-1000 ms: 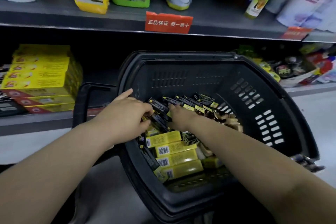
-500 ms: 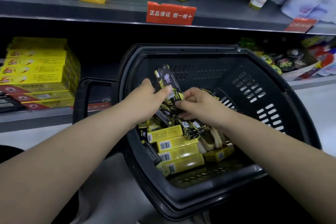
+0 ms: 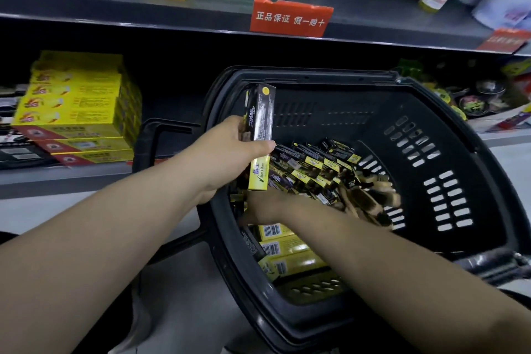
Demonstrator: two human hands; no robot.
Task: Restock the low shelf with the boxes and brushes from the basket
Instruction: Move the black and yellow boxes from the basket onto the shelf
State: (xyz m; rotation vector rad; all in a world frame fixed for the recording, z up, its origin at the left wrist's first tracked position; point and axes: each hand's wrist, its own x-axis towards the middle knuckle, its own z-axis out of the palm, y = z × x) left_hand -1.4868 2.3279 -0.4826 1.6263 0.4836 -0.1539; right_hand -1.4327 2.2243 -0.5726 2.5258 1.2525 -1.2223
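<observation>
L hand (image 3: pixel 230 152): grips 1 long blk-yellow box (image 3: pixel 263 118), upright, above basket (image 3: pixel 316 77) left rim; 2nd box behind it, can't tell. R hand (image 3: pixel 267 205): down in basket, just under held box, fingers hidden, so grip can't tell. In basket: blk-yellow pile (image 3: pixel 310 164), 10+, exact count unclear; 3 yellow barcode boxes (image 3: pixel 284 247) at near end; several wooden brushes (image 3: pixel 370 204) at right of pile, blurred. Low shelf (image 3: pixel 57 178), left of basket: shelf stack (image 3: pixel 71 100), 4 yellow layers over approx 3 red-yellow ones.
</observation>
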